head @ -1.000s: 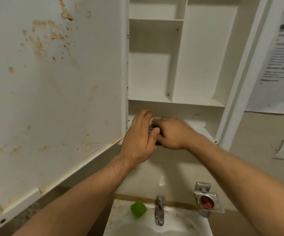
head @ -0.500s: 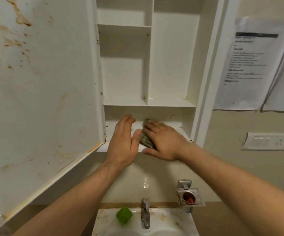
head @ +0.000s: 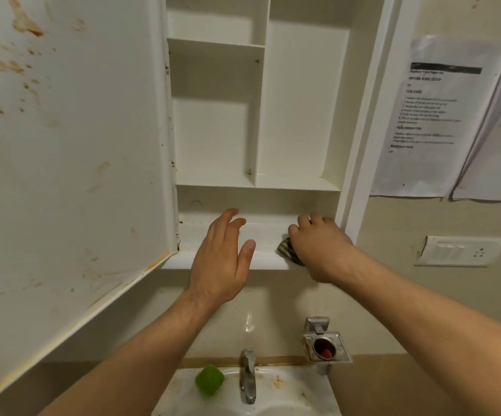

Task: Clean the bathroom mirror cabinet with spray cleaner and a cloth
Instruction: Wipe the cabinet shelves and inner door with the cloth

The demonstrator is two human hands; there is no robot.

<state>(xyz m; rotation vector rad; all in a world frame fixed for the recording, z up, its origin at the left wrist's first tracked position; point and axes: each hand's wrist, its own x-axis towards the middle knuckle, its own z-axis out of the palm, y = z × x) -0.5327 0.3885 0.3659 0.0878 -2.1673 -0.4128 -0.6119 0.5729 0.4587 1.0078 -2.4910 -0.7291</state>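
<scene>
The left hand is raised edge-on before the front edge of the cabinet's lowest shelf, left of its middle; its fingers are straight and close together, the thumb stands apart, and it holds nothing; the fingertips reach over the shelf, though whether they touch it cannot be told. The right hand lies palm down at the right end of that shelf, close against the cabinet's right wall; its fingers curl over a dark patterned cloth and press it onto the shelf near the front edge; only a fold of the cloth shows, at the thumb side of the hand. The stained door stands swung open on the left.

Half a second ago the right hand and the cloth were near the middle of the shelf, touching the left thumb; now they are at the right end, and bare shelf shows between the two hands. The left hand has kept much the same place and the same flat pose. Below, on the sink's back rim, a green sponge sits just left of the tap, as before.
</scene>
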